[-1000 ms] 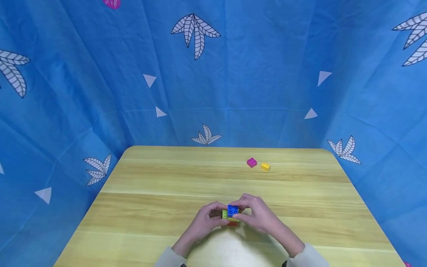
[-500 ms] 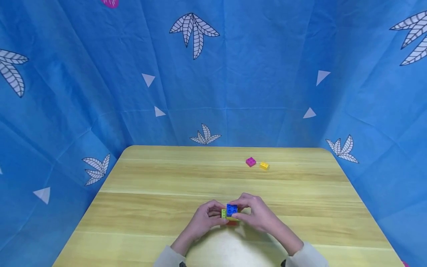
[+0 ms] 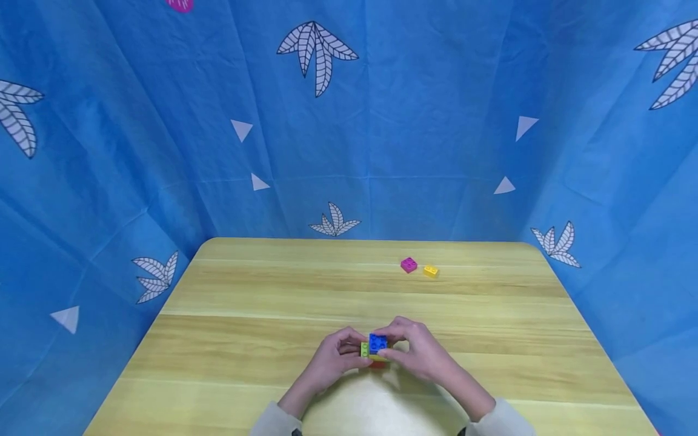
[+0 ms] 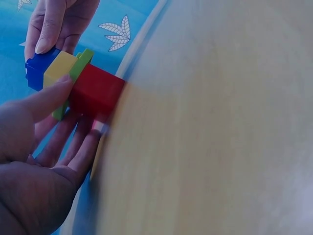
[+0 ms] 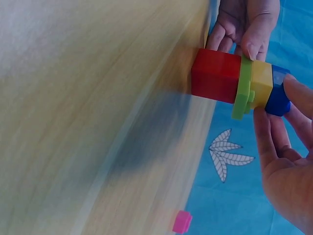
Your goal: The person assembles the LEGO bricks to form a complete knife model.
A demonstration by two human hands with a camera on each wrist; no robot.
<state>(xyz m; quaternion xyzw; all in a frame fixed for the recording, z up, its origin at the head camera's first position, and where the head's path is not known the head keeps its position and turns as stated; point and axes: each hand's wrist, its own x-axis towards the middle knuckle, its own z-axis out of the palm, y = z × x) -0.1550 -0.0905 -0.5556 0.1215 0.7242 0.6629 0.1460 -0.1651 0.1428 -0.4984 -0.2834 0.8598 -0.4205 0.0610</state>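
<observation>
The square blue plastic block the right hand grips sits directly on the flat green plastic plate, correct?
Not directly: the right wrist view shows a yellow plastic block between the blue block and the green plate. The right hand does grip the blue block.

A wood-grained table bears a block stack, a magenta brick and a yellow brick.
</observation>
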